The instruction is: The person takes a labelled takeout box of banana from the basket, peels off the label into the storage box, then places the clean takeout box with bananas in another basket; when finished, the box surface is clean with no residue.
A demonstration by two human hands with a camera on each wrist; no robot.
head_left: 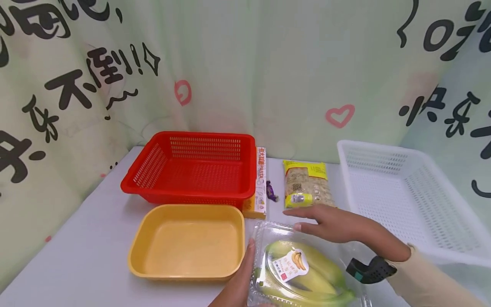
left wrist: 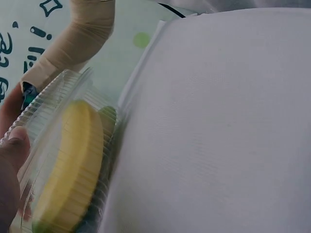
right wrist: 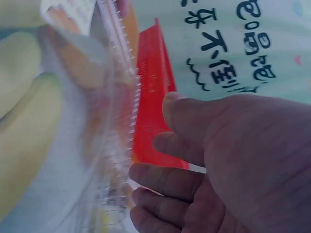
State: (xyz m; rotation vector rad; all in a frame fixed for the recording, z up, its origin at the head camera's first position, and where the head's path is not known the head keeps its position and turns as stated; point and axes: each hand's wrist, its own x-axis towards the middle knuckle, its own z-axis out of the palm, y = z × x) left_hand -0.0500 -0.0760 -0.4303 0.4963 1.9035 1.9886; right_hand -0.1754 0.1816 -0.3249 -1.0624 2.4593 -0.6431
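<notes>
Beside the yellow tray (head_left: 186, 243), left hand (head_left: 241, 279) grips the banana clamshell (head_left: 274, 230); right hand (head_left: 326, 221) holds nothing, fingers (right wrist: 167, 182) loose. One-sided grip could let it tip.

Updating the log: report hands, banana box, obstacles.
Left hand gripping banana box. Right hand at its far edge, holding nothing. Bananas inside. Possible obstacles: yellow tray, left; pasta box, beyond.

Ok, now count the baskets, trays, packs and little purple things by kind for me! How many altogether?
Baskets: 2 (red basket, white basket)
Trays: 1 (yellow tray)
Packs: 3 (pasta box, yellow-topped bag, banana pack)
Little purple things: 1 (purple wrapper)
Total: 7
</notes>
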